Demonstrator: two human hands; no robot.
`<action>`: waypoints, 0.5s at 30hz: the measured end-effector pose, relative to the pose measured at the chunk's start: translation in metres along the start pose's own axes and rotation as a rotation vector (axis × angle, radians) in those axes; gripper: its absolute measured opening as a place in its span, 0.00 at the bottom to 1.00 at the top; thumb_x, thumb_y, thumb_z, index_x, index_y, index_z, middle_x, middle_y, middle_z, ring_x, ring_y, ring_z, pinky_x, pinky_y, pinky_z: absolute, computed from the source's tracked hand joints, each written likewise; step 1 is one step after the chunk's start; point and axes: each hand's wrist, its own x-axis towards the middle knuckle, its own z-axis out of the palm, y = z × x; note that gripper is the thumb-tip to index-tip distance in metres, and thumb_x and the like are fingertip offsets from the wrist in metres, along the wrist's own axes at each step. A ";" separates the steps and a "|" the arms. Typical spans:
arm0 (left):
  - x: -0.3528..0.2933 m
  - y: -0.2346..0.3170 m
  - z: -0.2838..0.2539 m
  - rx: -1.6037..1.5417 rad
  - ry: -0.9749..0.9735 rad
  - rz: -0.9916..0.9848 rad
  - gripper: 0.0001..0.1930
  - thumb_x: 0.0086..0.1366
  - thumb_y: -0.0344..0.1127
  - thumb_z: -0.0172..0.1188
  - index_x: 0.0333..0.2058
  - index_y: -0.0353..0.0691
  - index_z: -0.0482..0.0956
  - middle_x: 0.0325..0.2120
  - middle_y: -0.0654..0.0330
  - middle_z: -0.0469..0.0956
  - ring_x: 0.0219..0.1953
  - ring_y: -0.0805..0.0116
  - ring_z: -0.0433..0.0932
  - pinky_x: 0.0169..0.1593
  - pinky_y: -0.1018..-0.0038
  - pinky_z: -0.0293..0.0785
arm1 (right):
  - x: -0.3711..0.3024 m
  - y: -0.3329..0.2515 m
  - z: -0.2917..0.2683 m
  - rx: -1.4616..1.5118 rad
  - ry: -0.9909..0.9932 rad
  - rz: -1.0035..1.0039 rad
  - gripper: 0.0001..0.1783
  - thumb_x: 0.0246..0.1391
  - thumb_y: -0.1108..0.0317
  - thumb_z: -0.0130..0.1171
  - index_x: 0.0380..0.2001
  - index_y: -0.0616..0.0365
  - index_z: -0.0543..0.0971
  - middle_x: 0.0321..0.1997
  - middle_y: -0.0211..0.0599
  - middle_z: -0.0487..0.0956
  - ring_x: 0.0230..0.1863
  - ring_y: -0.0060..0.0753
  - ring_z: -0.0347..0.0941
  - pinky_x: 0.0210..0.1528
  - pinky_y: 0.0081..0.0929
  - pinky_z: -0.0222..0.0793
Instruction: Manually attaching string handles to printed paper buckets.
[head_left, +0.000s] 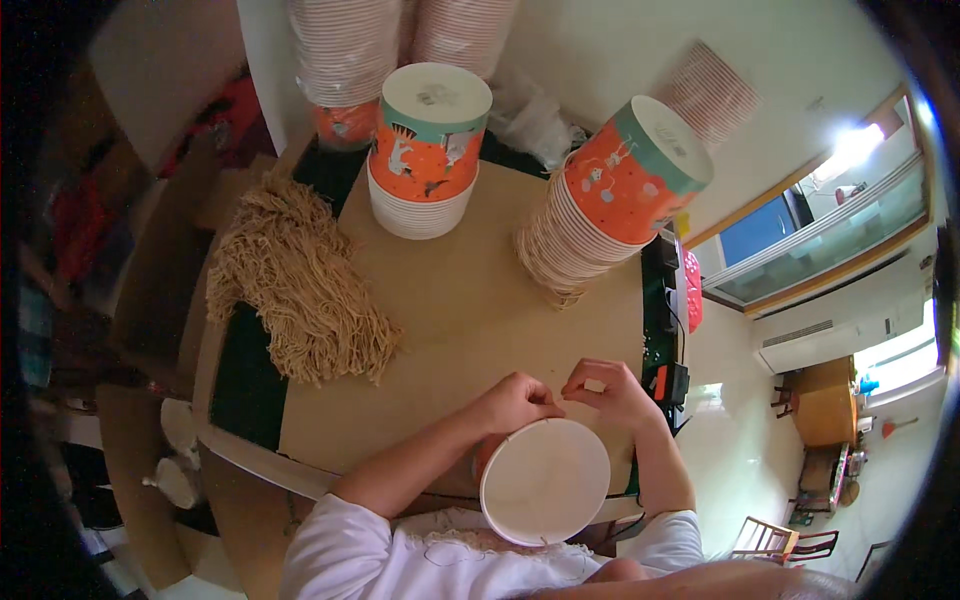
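A paper bucket (pixel 545 482) with a white inside is tilted against my body, its open mouth facing up. At its far rim my left hand (pixel 520 403) is closed in a pinch. Close beside it, just off the rim, my right hand (pixel 608 390) has thumb and forefinger pressed together. What either pinch holds is too small to make out. A large heap of tan cords (pixel 305 285) lies to the left on the table. Farther off stands a stack of upturned orange and green paper buckets (pixel 425 165), with a second stack (pixel 620 175) to its right, cords hanging along its side.
Brown board (pixel 450 300) covers most of the table. Plastic-wrapped bucket stacks (pixel 345 50) stand at the back, near a crumpled clear bag (pixel 535 120). A small black and orange device (pixel 672 383) sits at the right edge. Cardboard boxes (pixel 150 470) stand at the left.
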 end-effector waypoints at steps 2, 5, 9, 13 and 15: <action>-0.002 0.003 0.000 0.009 0.010 0.005 0.08 0.55 0.34 0.62 0.26 0.35 0.79 0.21 0.63 0.78 0.26 0.80 0.71 0.33 0.76 0.70 | -0.001 0.002 -0.003 0.042 -0.026 -0.074 0.02 0.45 0.79 0.58 0.26 0.63 0.78 0.26 0.34 0.76 0.32 0.25 0.73 0.35 0.21 0.68; -0.002 0.001 0.001 -0.025 0.019 0.000 0.08 0.55 0.34 0.63 0.25 0.35 0.79 0.20 0.63 0.77 0.25 0.80 0.71 0.32 0.76 0.70 | -0.003 0.013 -0.002 0.168 -0.053 0.022 0.03 0.49 0.77 0.54 0.26 0.63 0.77 0.26 0.34 0.76 0.31 0.24 0.73 0.34 0.20 0.67; -0.001 -0.002 0.002 -0.025 0.026 0.022 0.08 0.54 0.35 0.63 0.25 0.35 0.79 0.20 0.62 0.78 0.25 0.80 0.71 0.31 0.76 0.70 | -0.003 0.016 0.000 0.160 -0.071 -0.014 0.08 0.53 0.70 0.52 0.24 0.64 0.74 0.23 0.34 0.72 0.27 0.25 0.69 0.28 0.22 0.65; -0.001 -0.001 0.002 0.002 0.031 0.012 0.08 0.54 0.34 0.63 0.26 0.35 0.79 0.21 0.61 0.78 0.25 0.79 0.73 0.32 0.76 0.71 | -0.001 0.011 0.003 0.026 -0.066 0.028 0.12 0.57 0.68 0.48 0.23 0.65 0.69 0.20 0.31 0.66 0.24 0.24 0.62 0.27 0.22 0.61; -0.003 0.001 0.002 0.000 0.038 0.022 0.08 0.54 0.34 0.63 0.26 0.34 0.79 0.21 0.61 0.79 0.26 0.78 0.73 0.33 0.76 0.72 | -0.002 0.012 0.004 0.059 -0.082 0.030 0.12 0.58 0.68 0.46 0.24 0.65 0.67 0.21 0.31 0.65 0.25 0.23 0.60 0.28 0.21 0.60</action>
